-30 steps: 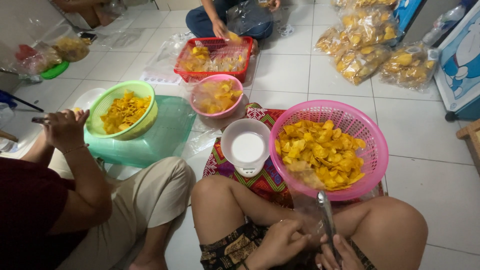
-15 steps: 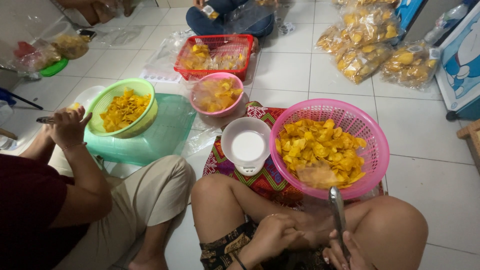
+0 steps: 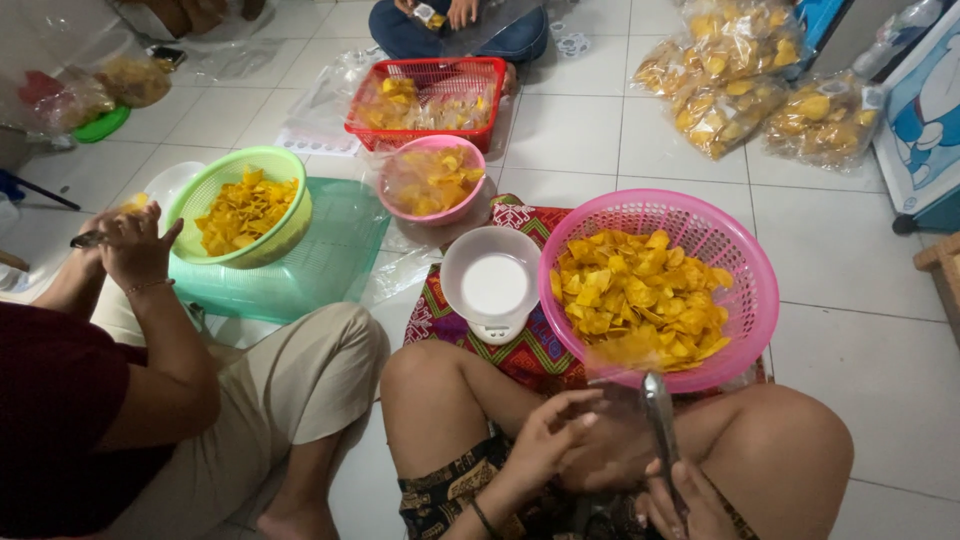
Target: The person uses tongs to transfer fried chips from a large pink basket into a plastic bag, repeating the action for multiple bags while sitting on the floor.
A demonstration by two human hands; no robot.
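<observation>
A clear plastic bag (image 3: 610, 445), thin and see-through, is held over the lap just below the pink basket (image 3: 745, 300) of yellow chips (image 3: 640, 295). It is pinched by the curled fingers of the left hand (image 3: 545, 435); a metal scoop (image 3: 660, 420) is gripped by the right hand (image 3: 685, 500). Bare white tiles lie open at the right. 3 filled chip bags (image 3: 750, 90) are lumped at the far right.

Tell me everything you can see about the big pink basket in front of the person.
The pink basket is round, looks like plastic, with slotted mesh walls and a solid rim. It sits upright on the floor, partly on a patterned cloth, beside a white scale. Yellow chips fill its bottom. Its near rim looks to meet the person's knees.
</observation>
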